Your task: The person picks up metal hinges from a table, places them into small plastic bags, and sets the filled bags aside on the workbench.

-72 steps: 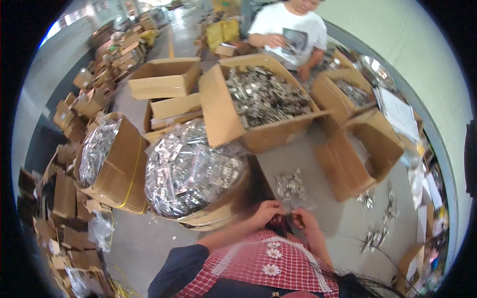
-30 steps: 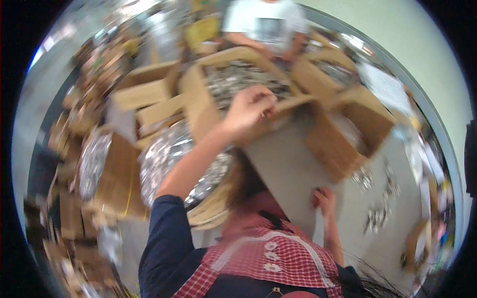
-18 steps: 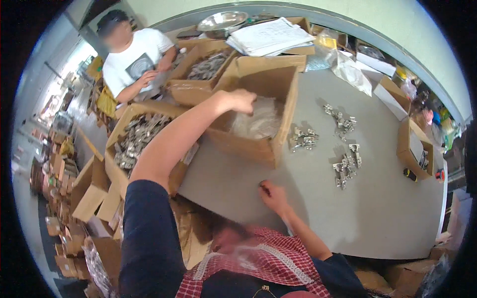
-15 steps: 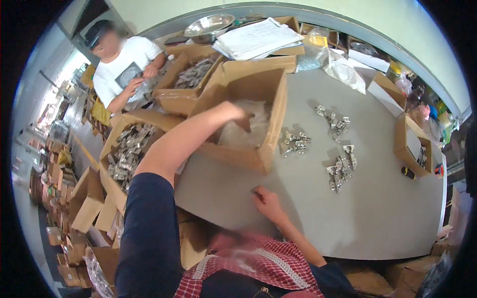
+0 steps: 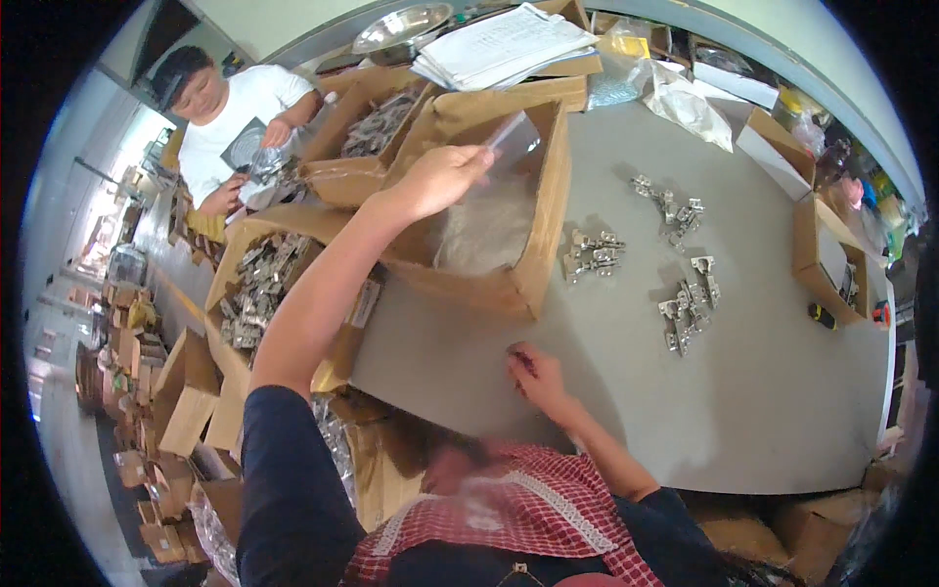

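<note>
1. Plastic bag [image 5: 518, 139], clear and flat, is up in the air over an open cardboard box [image 5: 460, 284] on the grey table [image 5: 743, 421], which is the largest thing of all and runs across the right side with a curved look at the front.
2. Beyond the boxes, a co-worker [image 5: 245, 137] in a white shirt has 2 hands at chest height around something clear; what it is, I cannot tell.
3. That cardboard box stands near the middle, with a heap of clear plastic [image 5: 484, 233] on its bottom.
4. To its left, a second box [image 5: 318, 217] is full of metal hinges [image 5: 262, 284]; the left forearm covers part of it.
5. A third box [image 5: 337, 183], behind these 2, also has metal pieces in it.
6. Stacked white papers [image 5: 504, 44] lie behind the middle box, with a shiny metal bowl [image 5: 403, 29] just to their left.
7. A smaller box [image 5: 825, 286] sits near the table's right end.
8. The left hand [image 5: 445, 181] pinches 1 end of the bag between thumb and fingertips; the rest points up and to the right.
9. The right hand [image 5: 538, 377] is low over the table near its front edge, fingers curled in; I cannot tell whether it holds anything.
10. On the table right of the middle box are 3 loose groups of hinges: 1 just beside the box [image 5: 592, 256], 1 farther back [image 5: 673, 208] and 1 nearer the front [image 5: 690, 308].
11. Just beside the smaller box lies a small yellow-and-black thing [image 5: 822, 315].
</note>
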Tool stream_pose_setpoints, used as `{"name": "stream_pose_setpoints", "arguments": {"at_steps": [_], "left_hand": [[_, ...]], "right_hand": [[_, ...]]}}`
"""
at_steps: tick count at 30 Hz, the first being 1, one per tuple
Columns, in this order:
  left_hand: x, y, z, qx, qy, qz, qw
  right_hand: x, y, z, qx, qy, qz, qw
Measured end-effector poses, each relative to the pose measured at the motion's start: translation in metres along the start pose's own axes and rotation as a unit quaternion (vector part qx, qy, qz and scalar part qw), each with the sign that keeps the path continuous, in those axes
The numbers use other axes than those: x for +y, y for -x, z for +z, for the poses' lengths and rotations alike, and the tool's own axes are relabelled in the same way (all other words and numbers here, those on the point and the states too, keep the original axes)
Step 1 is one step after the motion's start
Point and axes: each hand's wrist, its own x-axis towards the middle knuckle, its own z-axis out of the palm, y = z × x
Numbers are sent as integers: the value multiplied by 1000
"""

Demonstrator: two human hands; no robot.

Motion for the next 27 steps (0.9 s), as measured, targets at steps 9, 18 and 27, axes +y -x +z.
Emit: {"name": "stream_pose_setpoints", "arguments": {"at_steps": [9,18,27], "left_hand": [[46,190,115,238,-240,217,916],[26,255,123,256,-82,111,957],[6,280,146,144,52,7,988]], "right_hand": [[-151,34,3,28,-231,-198,952],[-105,69,-11,-126,-43,-2,991],[-128,77,-11,-280,25,39,959]]}}
